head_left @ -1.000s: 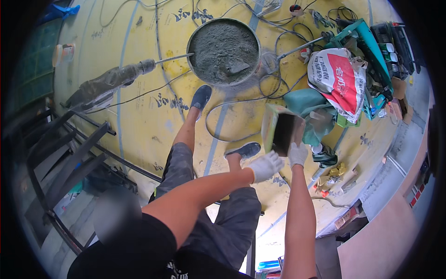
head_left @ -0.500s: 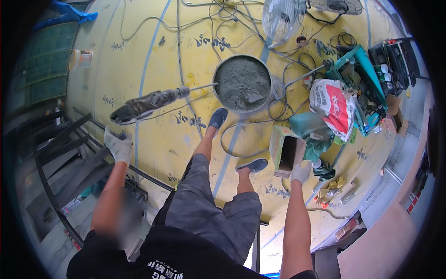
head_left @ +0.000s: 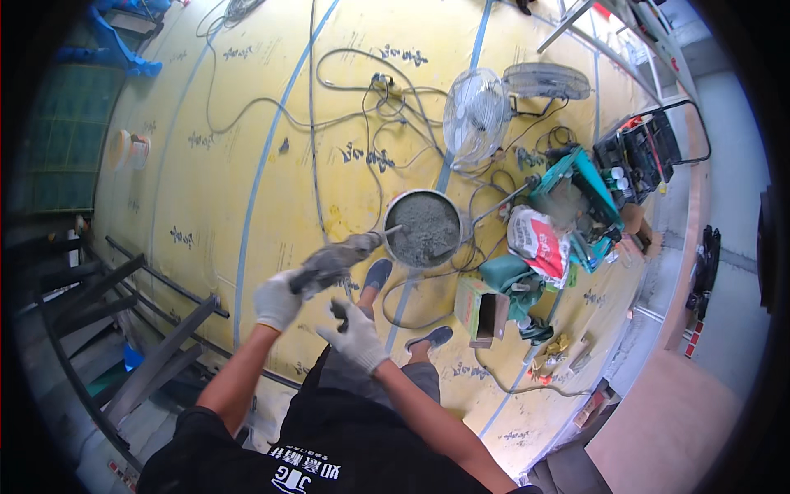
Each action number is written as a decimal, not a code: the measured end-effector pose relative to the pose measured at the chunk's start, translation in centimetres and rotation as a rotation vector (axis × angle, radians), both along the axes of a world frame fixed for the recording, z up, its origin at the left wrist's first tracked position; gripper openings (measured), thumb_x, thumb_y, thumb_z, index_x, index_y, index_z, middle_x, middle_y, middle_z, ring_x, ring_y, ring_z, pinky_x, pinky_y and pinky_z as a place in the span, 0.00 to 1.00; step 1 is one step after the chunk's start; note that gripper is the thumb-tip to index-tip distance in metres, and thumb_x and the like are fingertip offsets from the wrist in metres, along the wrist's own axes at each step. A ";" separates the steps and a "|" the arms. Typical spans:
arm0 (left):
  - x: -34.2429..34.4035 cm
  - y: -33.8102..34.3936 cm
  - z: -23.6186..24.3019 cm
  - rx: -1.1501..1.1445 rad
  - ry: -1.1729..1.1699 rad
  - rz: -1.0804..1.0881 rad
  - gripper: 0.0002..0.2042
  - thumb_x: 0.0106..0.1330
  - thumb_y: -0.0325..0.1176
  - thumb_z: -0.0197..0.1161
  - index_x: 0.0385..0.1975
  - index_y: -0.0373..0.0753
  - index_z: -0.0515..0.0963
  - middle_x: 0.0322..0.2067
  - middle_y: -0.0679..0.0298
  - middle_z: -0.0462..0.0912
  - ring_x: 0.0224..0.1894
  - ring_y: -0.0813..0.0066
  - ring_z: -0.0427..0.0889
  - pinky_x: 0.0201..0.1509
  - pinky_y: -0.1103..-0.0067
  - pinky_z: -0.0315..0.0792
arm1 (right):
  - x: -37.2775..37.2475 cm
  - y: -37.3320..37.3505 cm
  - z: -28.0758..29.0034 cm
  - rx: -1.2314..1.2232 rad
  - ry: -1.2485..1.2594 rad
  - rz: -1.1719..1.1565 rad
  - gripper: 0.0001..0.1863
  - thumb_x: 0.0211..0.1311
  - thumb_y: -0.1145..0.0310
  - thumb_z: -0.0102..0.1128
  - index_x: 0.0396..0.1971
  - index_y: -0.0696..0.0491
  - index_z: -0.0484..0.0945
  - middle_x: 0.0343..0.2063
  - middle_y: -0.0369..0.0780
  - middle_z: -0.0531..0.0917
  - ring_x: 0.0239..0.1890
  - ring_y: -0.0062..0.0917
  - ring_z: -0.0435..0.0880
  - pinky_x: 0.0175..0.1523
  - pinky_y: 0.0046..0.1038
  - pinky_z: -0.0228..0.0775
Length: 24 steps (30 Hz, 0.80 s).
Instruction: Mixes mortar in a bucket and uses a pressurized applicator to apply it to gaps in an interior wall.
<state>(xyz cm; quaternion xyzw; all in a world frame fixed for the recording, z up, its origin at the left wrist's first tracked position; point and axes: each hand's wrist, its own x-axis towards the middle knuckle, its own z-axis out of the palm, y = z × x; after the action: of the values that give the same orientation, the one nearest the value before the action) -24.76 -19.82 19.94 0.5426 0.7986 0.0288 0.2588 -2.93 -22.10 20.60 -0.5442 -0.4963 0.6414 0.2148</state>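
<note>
My left hand, in a whitish glove, is closed on the rear end of a dusty power mixer drill. Its metal rod reaches into a round bucket of grey, coarse mortar. My right hand, also gloved, hangs just below the drill with fingers apart; a small dark shape at its fingertips cannot be made out. Right of my feet stands a cardboard box with a dark open top, beside a green plastic bag and a red-and-white sack.
Cords wind over the yellow protective floor sheeting. Two fans stand beyond the bucket. Right are a teal crate, black toolbox and ladder. Dark metal frames stand left, with a small tub beyond.
My left hand has taken hold of the drill. My right hand has left the cardboard box and moved left toward the drill. The view has shifted, showing more floor beyond the bucket.
</note>
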 end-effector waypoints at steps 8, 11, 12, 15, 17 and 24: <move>11.9 8.7 8.8 0.169 -0.161 -0.388 0.17 0.63 0.44 0.66 0.48 0.44 0.80 0.44 0.54 0.86 0.38 0.50 0.88 0.42 0.62 0.81 | 2.3 12.8 3.3 -0.348 0.276 -0.788 0.14 0.62 0.70 0.69 0.45 0.58 0.82 0.41 0.37 0.85 0.41 0.22 0.84 0.47 0.26 0.77; 14.0 9.6 9.4 0.409 -0.408 -0.479 0.20 0.65 0.44 0.66 0.53 0.43 0.80 0.42 0.55 0.85 0.38 0.50 0.88 0.44 0.64 0.81 | 6.6 15.3 2.2 -0.312 0.447 -0.952 0.01 0.56 0.76 0.64 0.27 0.56 0.84 0.26 0.37 0.85 0.27 0.24 0.84 0.37 0.26 0.77; 13.9 9.6 9.3 0.303 -0.589 -0.430 0.22 0.66 0.44 0.67 0.57 0.41 0.80 0.44 0.52 0.85 0.41 0.53 0.88 0.47 0.67 0.81 | 7.5 16.1 2.5 -0.330 0.480 -1.014 0.01 0.57 0.76 0.64 0.28 0.55 0.83 0.26 0.37 0.84 0.25 0.24 0.83 0.34 0.25 0.76; 12.0 10.8 2.2 -0.123 -0.853 -0.147 0.23 0.64 0.45 0.69 0.55 0.38 0.81 0.48 0.47 0.85 0.45 0.52 0.87 0.52 0.66 0.80 | 10.6 15.9 2.5 -0.326 0.504 -1.146 0.02 0.59 0.73 0.64 0.32 0.54 0.82 0.24 0.37 0.83 0.21 0.23 0.80 0.28 0.25 0.74; 12.4 12.2 0.6 -0.137 -0.690 -0.195 0.26 0.64 0.45 0.68 0.58 0.36 0.80 0.48 0.46 0.86 0.47 0.54 0.88 0.53 0.69 0.79 | 11.4 15.7 2.2 -0.295 0.493 -1.245 0.04 0.60 0.72 0.65 0.34 0.53 0.81 0.24 0.36 0.82 0.18 0.22 0.79 0.25 0.24 0.72; 15.3 14.0 -15.0 -0.631 -0.530 -0.525 0.35 0.57 0.58 0.70 0.61 0.42 0.79 0.50 0.51 0.87 0.53 0.57 0.87 0.58 0.69 0.78 | 9.7 14.2 4.8 -0.553 0.413 -1.351 0.08 0.62 0.67 0.68 0.37 0.53 0.82 0.24 0.33 0.80 0.21 0.21 0.80 0.26 0.27 0.72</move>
<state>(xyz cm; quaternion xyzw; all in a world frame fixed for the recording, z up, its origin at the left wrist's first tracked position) -9.49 -5.86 4.97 0.5946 0.5114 -0.1437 0.6036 6.79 -7.87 25.41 -0.6326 0.1742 0.5602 0.5056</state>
